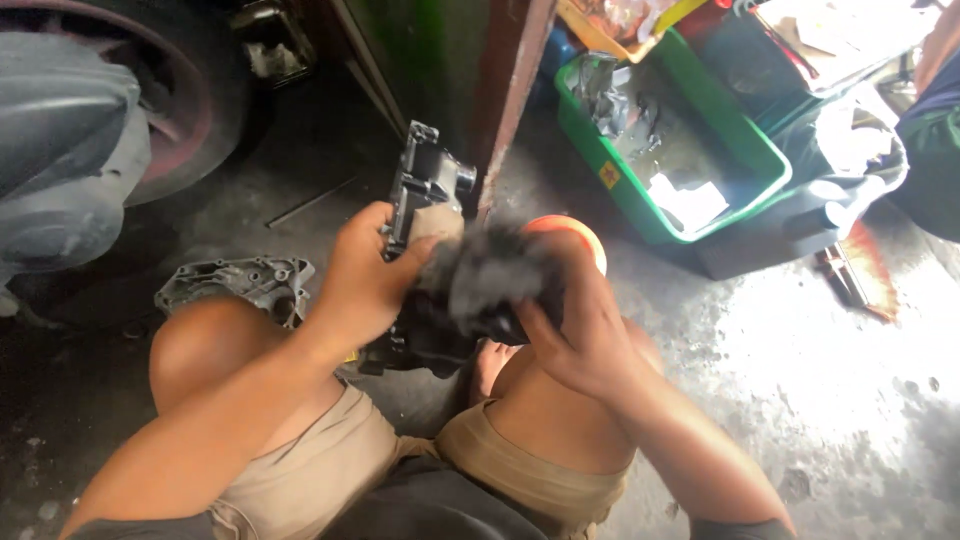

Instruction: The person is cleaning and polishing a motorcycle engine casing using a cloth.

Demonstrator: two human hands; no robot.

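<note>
So the black engine part [425,200] is held up over the knees, a boxy cast housing with a short round stub poking out toward 3 o'clock at its upper end. The left hand [360,285] has it by the lower half, fingers wrapped around the edge and thumb across the face, so it's clamped on tight. The upper half sticks out past the grip toward 12 o'clock, unsupported. The right hand [580,335] is closed around a dark rag [490,280], which is blurred and bunched against the part's lower face, right at 3 o'clock of the left hand.

What could go sideways, I reckon: the part looks greasy and it's pinched only at one end, so a hard push from the rag side could twist it out of the fingers and drop it on a knee or the concrete. The rag could also snag on the stub or the bolt tabs.

Around it: an orange round thing [585,240] peeks out just behind the rag at 1 o'clock. A grey metal cover [240,285] lies on the floor at 9 o'clock, beside the left knee. A green plastic crate [745,140] with scraps sits well apart at 2 o'clock, and a tyre [215,110] fills the 10 o'clock corner.
</note>
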